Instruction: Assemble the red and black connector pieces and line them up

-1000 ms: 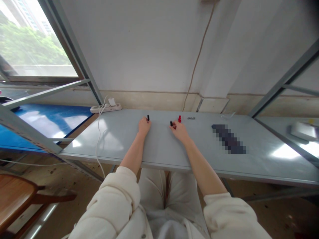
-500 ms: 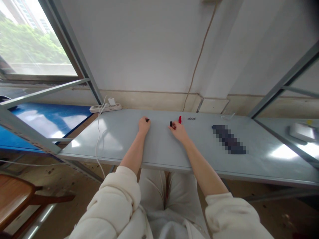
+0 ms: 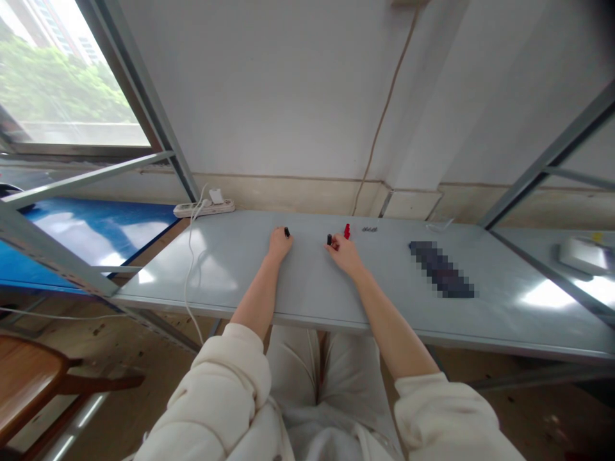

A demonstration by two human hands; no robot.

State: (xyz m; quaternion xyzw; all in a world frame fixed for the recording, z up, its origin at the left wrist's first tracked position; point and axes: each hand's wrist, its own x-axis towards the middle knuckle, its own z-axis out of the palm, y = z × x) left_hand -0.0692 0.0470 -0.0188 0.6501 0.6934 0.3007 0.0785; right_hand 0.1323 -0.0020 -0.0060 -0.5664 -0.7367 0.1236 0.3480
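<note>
On the grey table [image 3: 307, 288], my left hand [image 3: 279, 245] is closed around a small black cylinder [image 3: 287, 232] whose end sticks up above the fingers. My right hand [image 3: 344, 253], a short way to the right, pinches another small black cylinder [image 3: 329, 239], held roughly upright. Fingers cover its lower part, so its exact kind cannot be made out. Just behind the right hand stands a small red piece [image 3: 346, 231], partly hidden by the hand. Several tiny dark pieces [image 3: 369, 229] lie in a row to its right.
A white power strip [image 3: 204, 209] lies at the back left, its white cable [image 3: 187, 282] hanging over the front edge. To the right rest a dark, pixelated flat object [image 3: 442, 270] and a clear plastic piece [image 3: 439, 225]. Metal frame posts [image 3: 552, 153] flank the table.
My left hand has turned slightly and shifted a little to the right, so more of its black cylinder shows, now more upright. My right hand has hardly moved.
</note>
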